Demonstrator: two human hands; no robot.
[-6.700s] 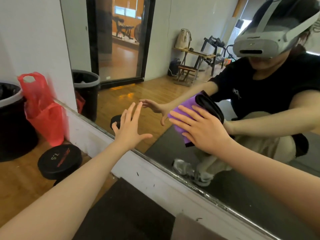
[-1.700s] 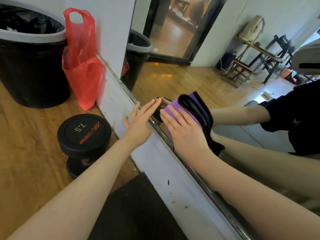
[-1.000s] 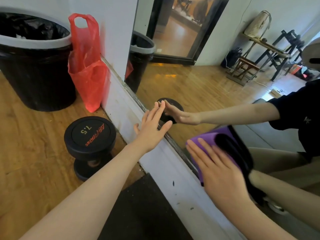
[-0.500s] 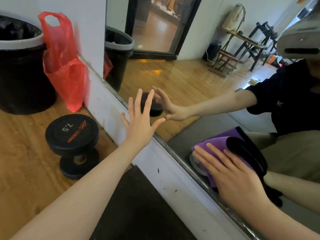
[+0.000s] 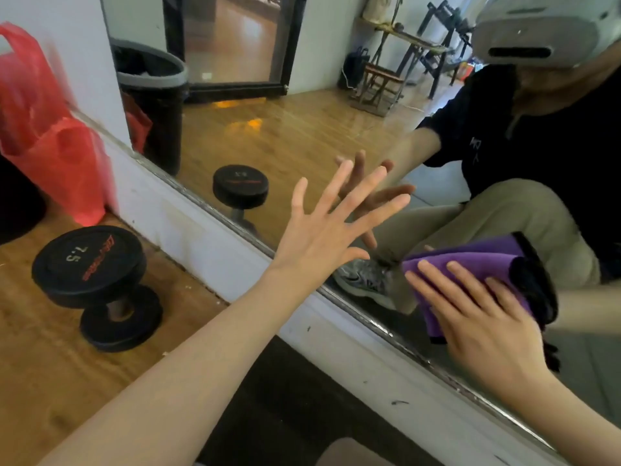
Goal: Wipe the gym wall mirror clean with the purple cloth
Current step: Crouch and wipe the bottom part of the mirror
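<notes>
The wall mirror (image 5: 302, 129) fills the upper right of the head view, its lower edge running diagonally above a white baseboard (image 5: 208, 243). My right hand (image 5: 480, 321) lies flat with straight fingers on the folded purple cloth (image 5: 470, 264), pressing it against the glass near the mirror's bottom edge. My left hand (image 5: 332, 227) is spread wide, fingers straight, with its fingertips at the glass to the left of the cloth. Both hands are reflected in the mirror.
A black 7.5 dumbbell (image 5: 97, 284) stands on the wooden floor by the baseboard. A red plastic bag (image 5: 50, 129) hangs against the wall at far left, beside a black bin (image 5: 16, 203). A dark mat (image 5: 285, 408) lies under my arms.
My right hand has slid the cloth from the mirror's lower left corner rightwards along the bottom edge. My left hand has moved right and higher on the glass. The view has shifted right.
</notes>
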